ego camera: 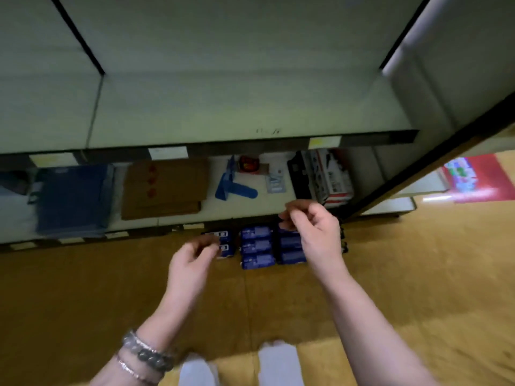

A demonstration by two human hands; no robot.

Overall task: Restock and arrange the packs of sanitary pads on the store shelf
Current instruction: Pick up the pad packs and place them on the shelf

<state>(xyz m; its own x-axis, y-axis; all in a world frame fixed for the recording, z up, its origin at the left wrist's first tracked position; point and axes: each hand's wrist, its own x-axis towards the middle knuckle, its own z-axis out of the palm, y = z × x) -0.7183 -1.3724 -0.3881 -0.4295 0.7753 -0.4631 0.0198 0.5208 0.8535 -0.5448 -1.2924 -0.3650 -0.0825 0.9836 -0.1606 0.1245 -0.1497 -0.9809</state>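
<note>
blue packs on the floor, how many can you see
7 visible: two in the left column, three in the middle column, two in the right column. The left hand and right hand cover parts, so more may be hidden.

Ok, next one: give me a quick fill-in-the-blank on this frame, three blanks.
1. The blue packs lie stacked on the ____, in front of the shelving.
2. The beaded bracelets are worn on the ____ wrist.
3. The flat cardboard lies on the ____ of the two shelves.
Missing words: floor; left; lower.
</note>
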